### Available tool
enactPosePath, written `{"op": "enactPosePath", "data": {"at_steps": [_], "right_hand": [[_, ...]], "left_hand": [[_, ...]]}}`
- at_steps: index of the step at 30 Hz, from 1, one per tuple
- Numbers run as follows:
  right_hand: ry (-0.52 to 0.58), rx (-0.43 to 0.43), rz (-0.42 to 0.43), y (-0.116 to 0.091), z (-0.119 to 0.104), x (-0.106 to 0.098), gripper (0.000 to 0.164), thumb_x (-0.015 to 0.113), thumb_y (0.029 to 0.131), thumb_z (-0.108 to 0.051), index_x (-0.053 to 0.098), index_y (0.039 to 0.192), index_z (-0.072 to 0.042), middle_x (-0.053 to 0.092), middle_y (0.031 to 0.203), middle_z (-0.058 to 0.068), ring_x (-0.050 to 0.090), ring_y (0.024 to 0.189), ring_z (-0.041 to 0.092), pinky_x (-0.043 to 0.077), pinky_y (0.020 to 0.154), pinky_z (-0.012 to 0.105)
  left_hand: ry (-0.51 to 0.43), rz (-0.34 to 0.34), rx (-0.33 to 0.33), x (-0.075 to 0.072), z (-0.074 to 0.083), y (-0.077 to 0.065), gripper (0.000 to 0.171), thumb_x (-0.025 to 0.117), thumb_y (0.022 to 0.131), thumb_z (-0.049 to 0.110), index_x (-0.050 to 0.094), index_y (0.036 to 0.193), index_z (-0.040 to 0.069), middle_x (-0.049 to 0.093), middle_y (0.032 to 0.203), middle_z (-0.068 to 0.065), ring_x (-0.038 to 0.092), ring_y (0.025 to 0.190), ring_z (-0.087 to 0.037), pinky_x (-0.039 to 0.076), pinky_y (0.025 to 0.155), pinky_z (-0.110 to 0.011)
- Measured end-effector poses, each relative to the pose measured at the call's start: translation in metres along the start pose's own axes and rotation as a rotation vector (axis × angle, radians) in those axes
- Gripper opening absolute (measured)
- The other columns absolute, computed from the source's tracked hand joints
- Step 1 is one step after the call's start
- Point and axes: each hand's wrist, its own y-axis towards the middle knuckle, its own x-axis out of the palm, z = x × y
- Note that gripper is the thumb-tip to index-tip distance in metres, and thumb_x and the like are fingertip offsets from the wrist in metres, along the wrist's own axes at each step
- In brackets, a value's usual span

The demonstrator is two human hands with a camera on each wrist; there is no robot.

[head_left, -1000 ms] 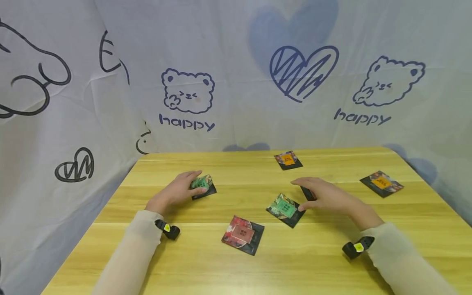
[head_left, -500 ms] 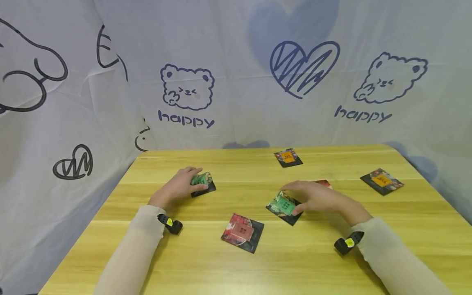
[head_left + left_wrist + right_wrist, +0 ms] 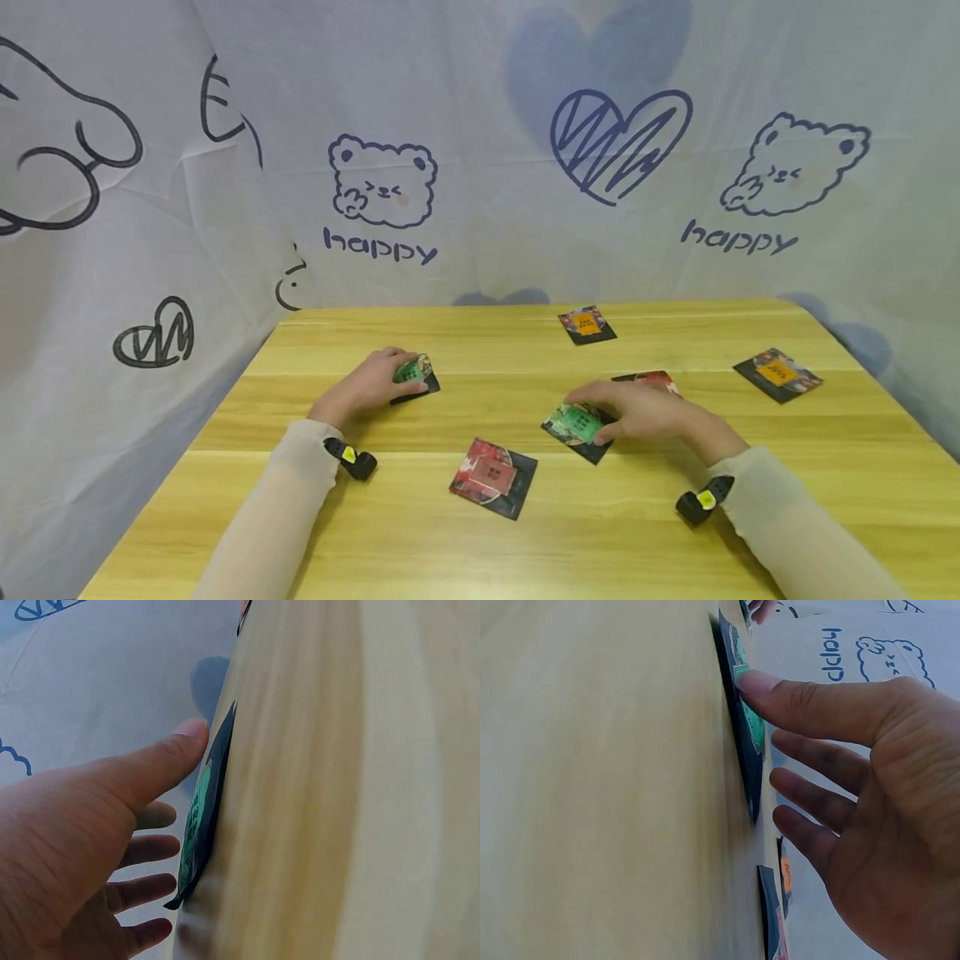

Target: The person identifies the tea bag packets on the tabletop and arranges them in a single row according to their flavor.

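Note:
In the head view my left hand (image 3: 372, 382) lies over a flat packet with a green label (image 3: 412, 372). In the left wrist view its thumb is at the edge of that black-backed packet (image 3: 201, 817), and the other fingers spread loosely without curling round it. My right hand (image 3: 643, 411) reaches over a second green-labelled packet (image 3: 579, 422) near the table's middle. Seen from the right wrist, the thumb touches this packet's green face (image 3: 754, 724), while the remaining fingers hover loosely beside it. Part of each packet is hidden under the hand in the head view.
A red packet (image 3: 493, 477) lies toward the front of the wooden table (image 3: 360, 533). Another red packet (image 3: 658, 382) is partly covered behind the right hand. Two orange-labelled packets, one at the back (image 3: 587, 324) and one at the right (image 3: 778, 373), lie flat. White printed cloth (image 3: 480, 150) hangs behind.
My right hand has moved left and slightly down onto the middle green packet, uncovering the red packet behind it. The left hand has hardly moved over its green packet.

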Motion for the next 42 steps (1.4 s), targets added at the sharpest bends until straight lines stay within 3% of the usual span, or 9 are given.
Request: {"op": "enactPosePath", "data": {"at_steps": [8,18,34,42], "right_hand": [[-0.016,0.008,-0.006,-0.003,0.002,-0.002,0.057,0.075,0.088,-0.027,0.054,0.141,-0.021,0.049,0.144,0.006,0.049,0.127,0.027,0.044,0.099,0.047],[-0.067,0.011,0.006,-0.006,0.002,0.001,0.054,0.074,0.088,-0.036,0.058,0.138,-0.023,0.051,0.141,0.002,0.05,0.126,0.026,0.043,0.099,0.048],[-0.118,0.041,0.011,-0.004,-0.001,0.01,0.05,0.072,0.088,-0.039,0.062,0.134,-0.022,0.05,0.139,0.001,0.052,0.122,0.024,0.046,0.095,0.045],[-0.148,0.03,0.039,-0.004,-0.001,0.008,0.052,0.072,0.087,-0.043,0.062,0.134,-0.021,0.051,0.133,0.0,0.053,0.114,0.02,0.047,0.091,0.043]], "left_hand": [[0.019,-0.01,0.011,0.002,0.005,0.005,0.073,0.059,0.096,0.049,0.041,0.148,0.001,0.036,0.149,-0.025,0.033,0.136,-0.043,0.028,0.11,-0.055],[0.014,-0.009,-0.002,0.006,0.003,0.008,0.073,0.06,0.095,0.049,0.041,0.148,0.003,0.036,0.149,-0.023,0.034,0.135,-0.041,0.031,0.109,-0.054],[-0.026,-0.011,0.011,0.013,-0.005,0.0,0.072,0.064,0.094,0.046,0.042,0.149,0.005,0.037,0.148,-0.023,0.036,0.135,-0.042,0.031,0.108,-0.055],[-0.043,0.005,0.047,0.009,-0.006,-0.004,0.071,0.066,0.092,0.044,0.045,0.147,0.004,0.04,0.147,-0.021,0.039,0.133,-0.039,0.032,0.108,-0.053]]}}
